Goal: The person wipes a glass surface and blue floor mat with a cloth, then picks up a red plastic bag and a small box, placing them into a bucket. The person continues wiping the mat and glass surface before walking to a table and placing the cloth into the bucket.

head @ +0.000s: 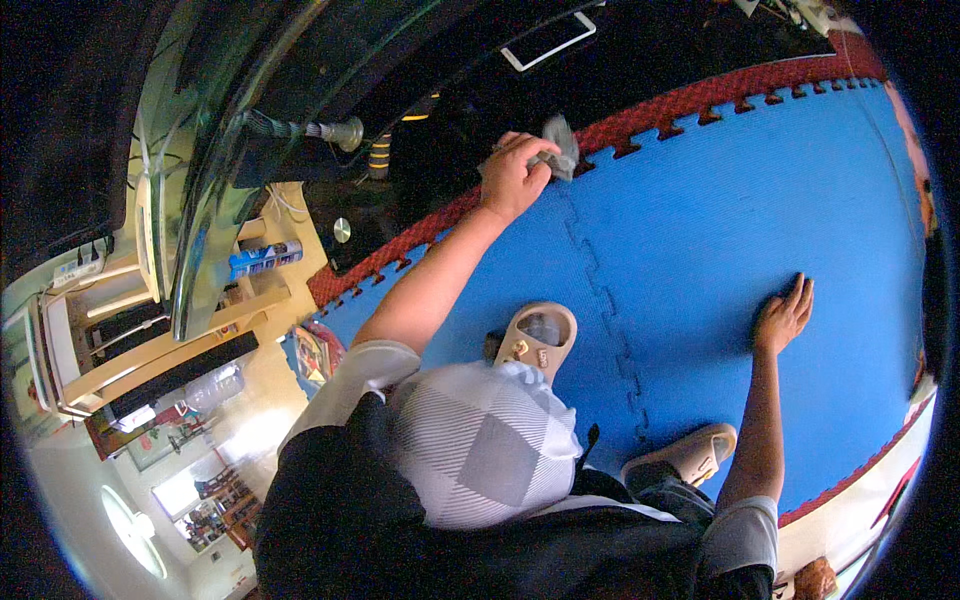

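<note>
My left hand (516,174) grips a crumpled grey cloth (561,146), blurred at its loose end. It is at the border where a black surface (450,157) meets the red edging (630,112) of a blue foam floor mat (720,202). Farther right, my right hand (784,313) holds nothing, its fingers extended low over the mat; whether it touches the mat I cannot tell. Between my arms bulges grey-and-white checked fabric (487,450). Below are two beige slip-on shoes (544,334) on my feet.
A white-framed smartphone (549,41) lies on the black surface. Left of my arm stand a wooden shelf unit (304,225), a blue spray can (266,259) and a curved dark glossy panel (217,172). A ribbed metal-ended post (345,133) juts out near it.
</note>
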Available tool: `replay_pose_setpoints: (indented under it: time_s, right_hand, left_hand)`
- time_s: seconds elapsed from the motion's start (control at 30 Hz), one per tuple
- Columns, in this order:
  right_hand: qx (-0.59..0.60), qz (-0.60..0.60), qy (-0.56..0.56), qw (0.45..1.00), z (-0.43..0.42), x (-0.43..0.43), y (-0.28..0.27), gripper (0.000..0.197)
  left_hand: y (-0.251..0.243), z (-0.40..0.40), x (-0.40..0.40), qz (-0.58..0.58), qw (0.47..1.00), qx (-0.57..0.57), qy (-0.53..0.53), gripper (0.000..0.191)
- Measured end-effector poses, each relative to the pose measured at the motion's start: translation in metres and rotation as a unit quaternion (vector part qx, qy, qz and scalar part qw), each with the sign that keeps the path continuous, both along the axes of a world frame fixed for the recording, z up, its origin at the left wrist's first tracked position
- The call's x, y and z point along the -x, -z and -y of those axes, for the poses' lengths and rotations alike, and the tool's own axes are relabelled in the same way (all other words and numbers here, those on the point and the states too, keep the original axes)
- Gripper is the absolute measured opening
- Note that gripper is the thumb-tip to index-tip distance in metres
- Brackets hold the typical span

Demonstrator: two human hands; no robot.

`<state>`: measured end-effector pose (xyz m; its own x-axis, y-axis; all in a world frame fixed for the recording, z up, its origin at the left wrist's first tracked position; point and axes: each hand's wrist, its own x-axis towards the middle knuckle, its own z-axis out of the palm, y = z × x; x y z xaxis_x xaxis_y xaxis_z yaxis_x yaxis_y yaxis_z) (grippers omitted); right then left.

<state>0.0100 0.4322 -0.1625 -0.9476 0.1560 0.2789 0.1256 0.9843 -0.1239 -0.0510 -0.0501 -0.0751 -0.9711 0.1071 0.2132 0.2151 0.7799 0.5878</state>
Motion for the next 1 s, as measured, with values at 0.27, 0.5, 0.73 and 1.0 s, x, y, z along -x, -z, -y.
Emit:
replay_pose_setpoints:
  time_s: [0.27,0.5,0.73,1.0]
  right_hand:
    - [0.005,-0.022,-0.006,1.0,0.01,-0.002,-0.012,0.053]
    - [0.002,-0.027,-0.012,1.0,0.014,0.003,-0.009,0.051]
    - [0.004,-0.008,0.027,1.0,0.005,-0.002,-0.005,0.051]
    - [0.006,-0.027,0.013,1.0,0.006,-0.002,-0.006,0.052]
  left_hand:
    - [-0.062,0.112,-0.05,-0.029,0.89,0.204,-0.408,0.042]
    - [-0.072,0.185,0.009,0.356,0.782,0.369,-0.355,0.069]
    - [-0.063,0.162,-0.021,0.244,0.844,0.347,-0.327,0.07]
    - [-0.062,0.154,-0.067,0.203,0.852,0.322,-0.359,0.054]
